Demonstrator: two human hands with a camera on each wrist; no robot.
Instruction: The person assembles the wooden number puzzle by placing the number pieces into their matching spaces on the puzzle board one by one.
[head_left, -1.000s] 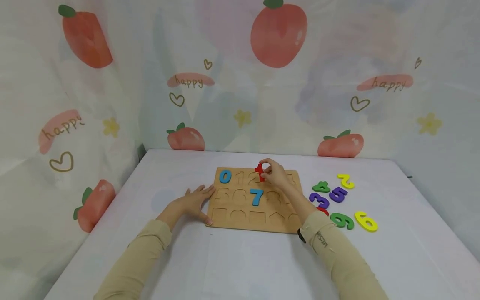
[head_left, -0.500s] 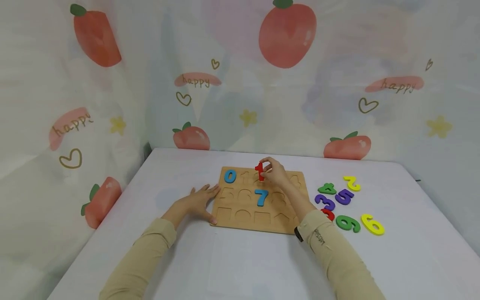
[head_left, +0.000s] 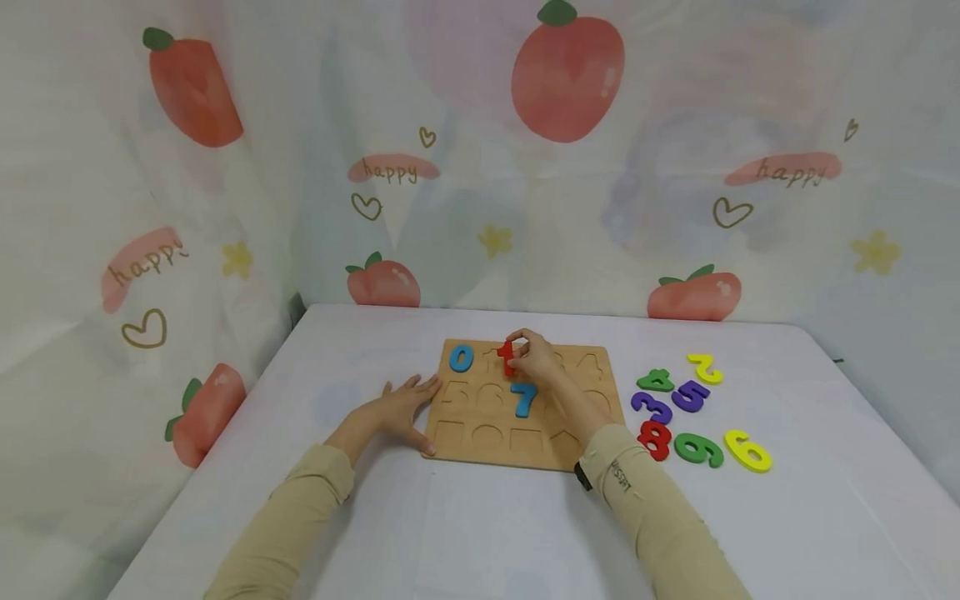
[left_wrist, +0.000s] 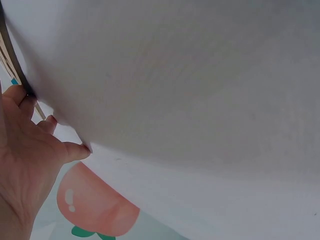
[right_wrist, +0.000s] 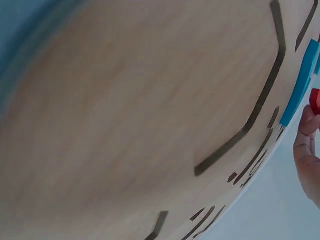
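Observation:
A wooden number-puzzle board (head_left: 465, 421) lies on the table with cut-out recesses in rows. My right hand (head_left: 536, 362) pinches a red number 1 (head_left: 506, 358) upright over the top row, near the 1 recess. Whether the piece touches the board I cannot tell. A blue 0 (head_left: 461, 358) sits at the top left, and a blue 7 (head_left: 523, 400) lies in the middle row. With spread fingers, my left hand (head_left: 397, 410) touches the board's left edge. The right wrist view catches the red piece (right_wrist: 315, 100) beside the fingers at its right border.
Right of the board lie loose number pieces: a green 4 (head_left: 656, 381), purple 5 (head_left: 690, 396), purple 3 (head_left: 651, 407), red 8 (head_left: 655, 440), yellow 2 (head_left: 705, 368), a green piece (head_left: 698, 449) and a yellow piece (head_left: 747, 451). A printed cloth (head_left: 450, 200) hangs behind the table.
My right hand has carried the red 1 leftward and lower, toward the 1 recess. The red 8, partly covered by the sleeve before, now shows. My left hand stays at the board's edge.

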